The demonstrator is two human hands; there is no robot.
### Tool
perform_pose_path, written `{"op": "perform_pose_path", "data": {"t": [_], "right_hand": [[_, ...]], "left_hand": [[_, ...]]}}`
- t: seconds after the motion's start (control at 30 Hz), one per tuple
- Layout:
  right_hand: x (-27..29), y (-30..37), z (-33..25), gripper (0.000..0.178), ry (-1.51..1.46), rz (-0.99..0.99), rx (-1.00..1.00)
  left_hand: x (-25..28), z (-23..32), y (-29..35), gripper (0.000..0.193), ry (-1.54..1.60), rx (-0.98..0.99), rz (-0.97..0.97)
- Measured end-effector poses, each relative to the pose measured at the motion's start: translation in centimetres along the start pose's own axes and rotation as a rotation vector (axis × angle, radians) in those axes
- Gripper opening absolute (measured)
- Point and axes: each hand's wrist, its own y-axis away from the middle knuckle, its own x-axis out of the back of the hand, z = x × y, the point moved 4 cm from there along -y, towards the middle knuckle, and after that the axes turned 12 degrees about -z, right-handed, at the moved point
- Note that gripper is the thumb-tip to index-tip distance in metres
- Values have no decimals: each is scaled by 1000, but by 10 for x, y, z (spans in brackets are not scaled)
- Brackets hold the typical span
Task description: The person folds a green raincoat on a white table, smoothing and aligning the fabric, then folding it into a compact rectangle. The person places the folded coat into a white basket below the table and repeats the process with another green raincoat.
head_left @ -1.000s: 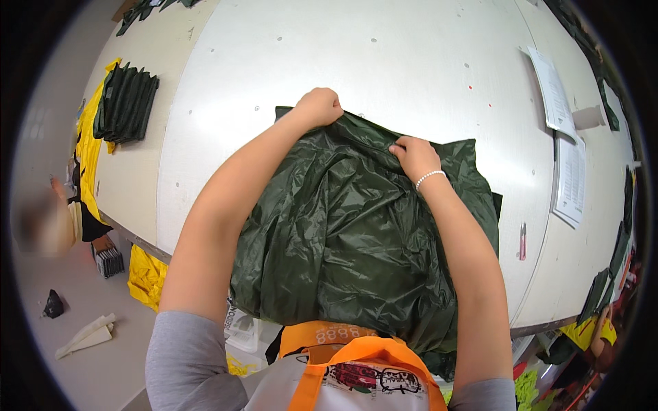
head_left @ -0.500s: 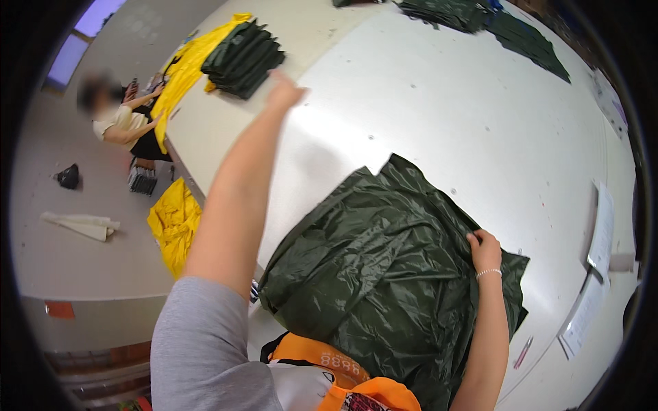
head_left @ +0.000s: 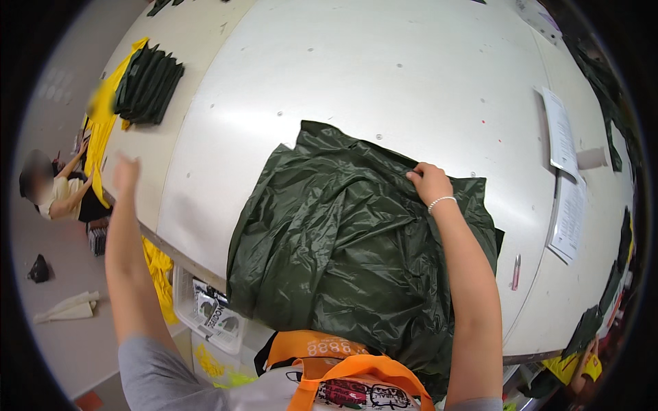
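Note:
A crumpled dark green plastic sheet (head_left: pixel 349 240) lies on the white table (head_left: pixel 384 75) and hangs over its near edge. My right hand (head_left: pixel 429 183) pinches a fold at the sheet's upper right part. My left hand (head_left: pixel 125 173) is off to the left, raised in the air over the table's left edge. It holds nothing that I can see, and its fingers are blurred.
A stack of folded dark green sheets (head_left: pixel 147 85) rests on yellow material (head_left: pixel 103 109) at the far left. Printed papers (head_left: pixel 565 178) and a pen (head_left: pixel 515 272) lie at the right. A person (head_left: pixel 51 188) sits on the floor at left. A bin (head_left: pixel 205 308) stands under the table.
My left hand let go of the sheet's far edge, reached far left toward the folded stack, and has now drawn back to the table's left edge. My right hand stays on the sheet.

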Motion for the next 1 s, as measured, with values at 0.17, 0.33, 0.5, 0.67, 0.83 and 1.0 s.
{"op": "perform_pose_path", "data": {"t": [0.17,0.33,0.5,0.67,0.83,1.0], "right_hand": [[-1,2,3,29,35,-14,-48],[-9,6,-6,28,59,2,10],[2,5,8,29,112,43,46],[16,21,5,24,334,134,91],[8,37,4,10,642,200,120],[19,46,19,6,698,296,187]], "left_hand": [[-44,263,262,33,113,-1287,11],[-71,362,427,45,598,-1799,-155],[-93,378,442,61,574,-1732,-140],[-85,395,464,73,344,-1640,-40],[-84,427,490,73,-168,-1476,90],[-85,447,501,56,-42,-1575,159]]}}
